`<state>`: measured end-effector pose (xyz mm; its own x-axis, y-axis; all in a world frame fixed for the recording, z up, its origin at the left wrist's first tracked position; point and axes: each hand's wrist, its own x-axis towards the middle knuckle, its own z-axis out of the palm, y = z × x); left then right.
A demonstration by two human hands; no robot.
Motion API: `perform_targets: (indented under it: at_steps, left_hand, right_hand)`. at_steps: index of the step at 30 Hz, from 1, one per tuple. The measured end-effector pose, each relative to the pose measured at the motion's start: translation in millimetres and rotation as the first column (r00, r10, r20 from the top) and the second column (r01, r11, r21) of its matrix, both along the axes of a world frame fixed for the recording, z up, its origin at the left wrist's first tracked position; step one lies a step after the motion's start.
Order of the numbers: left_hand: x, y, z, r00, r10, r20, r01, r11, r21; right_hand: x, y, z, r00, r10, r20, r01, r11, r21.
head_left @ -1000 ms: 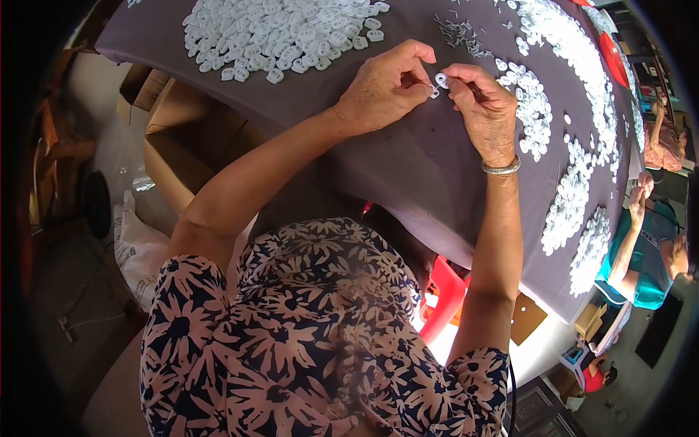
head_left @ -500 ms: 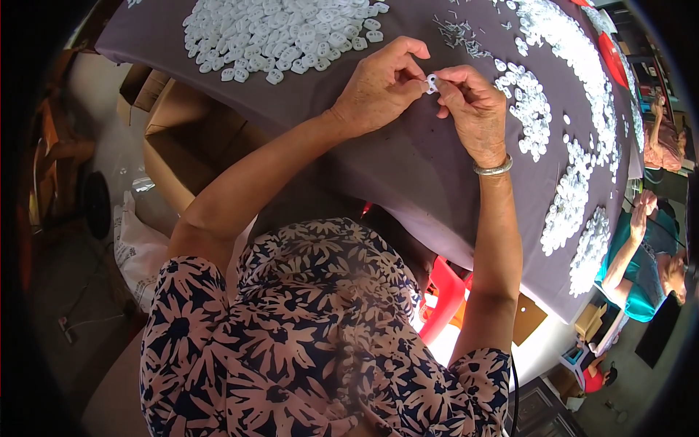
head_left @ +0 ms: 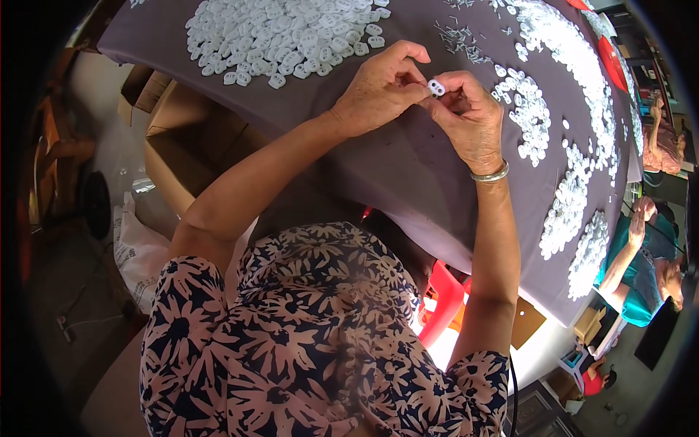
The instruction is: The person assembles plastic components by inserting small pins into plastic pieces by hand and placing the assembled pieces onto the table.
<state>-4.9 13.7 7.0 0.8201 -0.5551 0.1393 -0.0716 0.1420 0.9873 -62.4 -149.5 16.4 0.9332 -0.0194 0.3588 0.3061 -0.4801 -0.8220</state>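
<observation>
A small white plastic piece with two dark holes (head_left: 436,87) is pinched between my two hands, above the dark cloth. My left hand (head_left: 380,93) meets its left side with thumb and fingertips. My right hand (head_left: 470,120), with a bangle at the wrist, closes thumb and forefinger on its right side; the fingers partly cover the piece. A big heap of similar white pieces (head_left: 284,36) lies beyond my left hand. Past my right hand is a smaller pile of white pieces (head_left: 530,116), and thin metal pins (head_left: 462,42) are scattered farther back.
The dark cloth-covered table (head_left: 408,167) spreads ahead. More white piles (head_left: 564,211) run along its right side. An open cardboard box (head_left: 182,138) stands at its left, near a white sack (head_left: 135,247). A red plastic stool (head_left: 439,302) is below the edge. Another person in teal (head_left: 641,269) sits at the far right.
The white piece has turned so its two-holed face shows. My right hand has shifted slightly left and its fingers have re-gripped; my left hand has barely moved.
</observation>
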Motion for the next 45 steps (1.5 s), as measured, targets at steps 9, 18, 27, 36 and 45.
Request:
perform_targets:
  at_steps: [9, 18, 27, 36, 45]
  left_hand:
    - [9, 5, -3, 0.987, -0.120, 0.107, 0.111, 0.990, 0.087]
    - [8, 7, 8, 0.991, -0.136, 0.002, 0.135, 0.988, 0.078]
    - [4, 0, -3, 1.000, -0.026, 0.004, 0.026, 0.999, -0.023]
    - [9, 4, 0, 0.983, -0.158, 0.093, 0.154, 0.987, 0.052]
    - [-8, 9, 18, 0.984, -0.160, -0.080, 0.161, 0.987, 0.012]
  right_hand:
    - [-2, 0, 5, 1.000, 0.001, 0.021, 0.001, 0.996, -0.092]
    - [-1, 2, 5, 0.994, -0.010, 0.108, 0.025, 0.990, -0.140]
    - [-4, 9, 13, 0.990, -0.043, 0.131, 0.080, 0.952, -0.294]
    - [-1, 3, 8, 0.969, 0.102, 0.224, 0.076, 0.741, -0.668]
    - [-7, 4, 4, 0.981, 0.137, 0.141, -0.029, 0.811, -0.585]
